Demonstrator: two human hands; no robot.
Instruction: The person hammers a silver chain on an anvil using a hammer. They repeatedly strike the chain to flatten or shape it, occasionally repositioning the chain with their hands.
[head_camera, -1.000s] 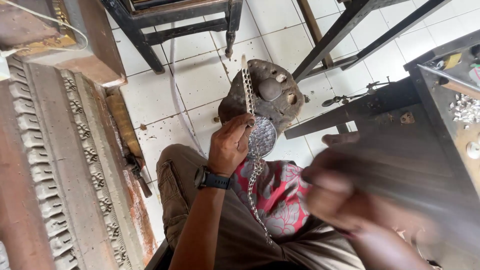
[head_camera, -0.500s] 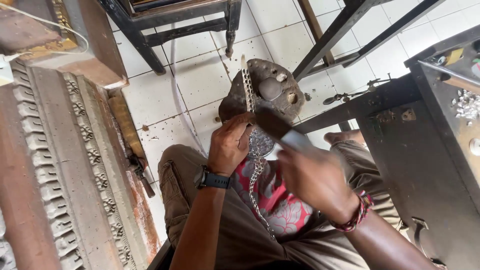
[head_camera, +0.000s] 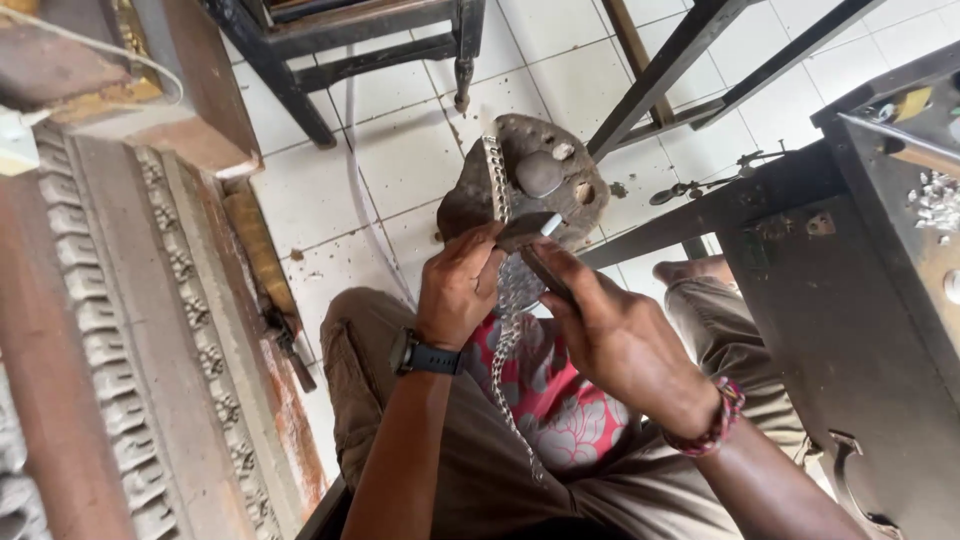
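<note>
From the head camera, looking down over the lap: the left hand, a black watch on its wrist, has its fingers curled and pinched on a flat silver openwork metal piece, holding it against the near edge of a worn, dark brown wooden block with dents and holes in its face. A narrow silver perforated strip stands up from that pinch across the block's face, and a thin silver chain-like band hangs down from the piece over the lap.

The right hand, with a red beaded bracelet at the wrist, is closed around a slim dark tool with a pale tip; the tip lies at the block's lower edge, just beside the silver piece, though whether it touches the metal is hard to tell from this angle.

Under both hands lies a red cloth with a pale flower print, spread over brownish trousers. To the left runs a carved wooden moulding. To the right stands a dark metal workbench with small silver bits on top. Beyond the block are white floor tiles and the legs of a dark wooden chair.
</note>
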